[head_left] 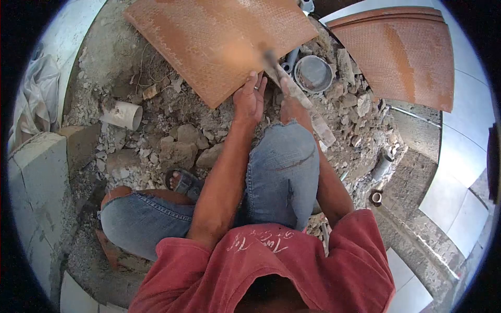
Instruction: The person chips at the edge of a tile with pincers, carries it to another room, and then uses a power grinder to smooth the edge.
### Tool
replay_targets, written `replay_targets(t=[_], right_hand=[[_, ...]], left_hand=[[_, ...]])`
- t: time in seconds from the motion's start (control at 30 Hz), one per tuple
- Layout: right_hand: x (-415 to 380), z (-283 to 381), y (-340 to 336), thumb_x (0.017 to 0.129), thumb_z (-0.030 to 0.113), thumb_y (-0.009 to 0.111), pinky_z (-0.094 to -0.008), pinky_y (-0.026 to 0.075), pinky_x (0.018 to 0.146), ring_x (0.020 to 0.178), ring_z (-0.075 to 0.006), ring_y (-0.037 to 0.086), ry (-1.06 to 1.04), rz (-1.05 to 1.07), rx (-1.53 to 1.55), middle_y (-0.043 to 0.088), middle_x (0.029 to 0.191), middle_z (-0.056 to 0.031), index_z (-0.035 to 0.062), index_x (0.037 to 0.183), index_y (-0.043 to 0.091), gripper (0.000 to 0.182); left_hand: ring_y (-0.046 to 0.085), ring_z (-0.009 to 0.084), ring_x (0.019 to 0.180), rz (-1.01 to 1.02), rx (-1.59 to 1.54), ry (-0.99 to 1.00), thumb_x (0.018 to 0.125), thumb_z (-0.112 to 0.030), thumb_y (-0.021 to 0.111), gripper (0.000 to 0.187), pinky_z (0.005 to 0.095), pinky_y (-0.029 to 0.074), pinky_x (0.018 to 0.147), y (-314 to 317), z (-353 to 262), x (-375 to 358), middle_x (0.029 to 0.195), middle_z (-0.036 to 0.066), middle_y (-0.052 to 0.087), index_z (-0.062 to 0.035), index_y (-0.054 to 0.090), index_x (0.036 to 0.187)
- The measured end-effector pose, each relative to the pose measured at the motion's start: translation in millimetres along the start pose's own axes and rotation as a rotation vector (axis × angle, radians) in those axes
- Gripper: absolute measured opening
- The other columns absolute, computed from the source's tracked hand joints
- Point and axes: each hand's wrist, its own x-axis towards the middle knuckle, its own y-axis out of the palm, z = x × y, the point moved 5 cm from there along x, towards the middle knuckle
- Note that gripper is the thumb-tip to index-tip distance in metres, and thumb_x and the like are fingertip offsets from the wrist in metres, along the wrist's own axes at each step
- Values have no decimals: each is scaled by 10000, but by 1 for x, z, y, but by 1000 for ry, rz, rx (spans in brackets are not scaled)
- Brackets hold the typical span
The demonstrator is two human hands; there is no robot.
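Note:
A large square orange-brown tile [193, 52], its textured face up, is tilted over the rubble in front of me. At its near edge, my left hand [249, 99] grips the tile, with a ring showing on one finger. Just to the right, my right hand [292, 99] is closed round a long pale tool [300, 96] with a worn, mortar-stained handle. The tool's dark blurred end overlaps the tile edge, so its exact kind cannot be made out. A round grey container [313, 74] stands close to the right of the tool.
More brown tiles [402, 62] are stacked at upper right, near white floor tiles [459, 151]. Broken rubble [182, 146] covers the ground, with a white pipe piece [125, 115] at left. A low block wall [44, 177] bounds the left side. Grey pipe [382, 166] protrudes at right.

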Motion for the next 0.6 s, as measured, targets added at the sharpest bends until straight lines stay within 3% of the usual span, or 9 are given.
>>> replay_targets(t=[0.03, 0.1, 0.23, 0.3, 0.4, 0.53, 0.6], right_hand=[[-3, 0, -3, 913, 102, 455, -391, 468, 665, 668, -295, 556, 3, -1, -4, 552, 771, -163, 217, 1467, 175, 631], [-6, 1, -6, 850, 96, 511, -491, 478, 687, 861, -433, 587, -78, 98, 148, 562, 973, -283, 188, 1470, 35, 787], [-2, -14, 10, 851, 92, 507, -492, 477, 674, 838, -442, 589, -147, -11, 267, 562, 959, -279, 180, 1470, 57, 771], [3, -17, 18, 850, 84, 500, -487, 480, 680, 840, -450, 586, 19, 200, 232, 559, 967, -279, 195, 1470, 80, 757], [-6, -3, -2, 847, 85, 498, -491, 484, 670, 826, -451, 587, -13, 32, 133, 557, 965, -283, 220, 1467, 99, 750], [8, -34, 35, 852, 94, 497, -497, 490, 655, 803, -443, 592, 37, 155, 251, 557, 958, -269, 241, 1464, 115, 736], [0, -10, 5, 843, 93, 508, -496, 483, 633, 792, -432, 594, -113, -109, 89, 556, 929, -253, 247, 1464, 121, 748]], left_hand=[[430, 207, 1240, 1, -3, -4, 871, -124, 598, 467, 366, 331, 1025, -1, 1, -1, 1311, 41, 468, -86, 414, 1299], [421, 206, 1250, 25, -8, -5, 880, -133, 584, 473, 371, 324, 1032, 3, 0, -1, 1319, 42, 460, -93, 397, 1312], [416, 205, 1256, 32, 0, 1, 881, -138, 578, 471, 372, 325, 1032, 0, 1, 2, 1314, 43, 462, -96, 393, 1312], [413, 206, 1258, 24, -24, -3, 879, -136, 578, 461, 377, 323, 1033, 0, 3, 3, 1311, 38, 462, -94, 399, 1302], [420, 200, 1249, 23, -26, -14, 877, -135, 576, 453, 379, 327, 1027, -2, 4, 3, 1311, 33, 460, -94, 404, 1294], [428, 193, 1238, 9, -20, -7, 883, -135, 572, 438, 377, 334, 1019, 3, 2, 0, 1305, 30, 463, -94, 409, 1287], [433, 189, 1230, -1, -14, -3, 891, -131, 564, 420, 365, 348, 1007, 6, -1, -2, 1291, 29, 471, -94, 416, 1282]])
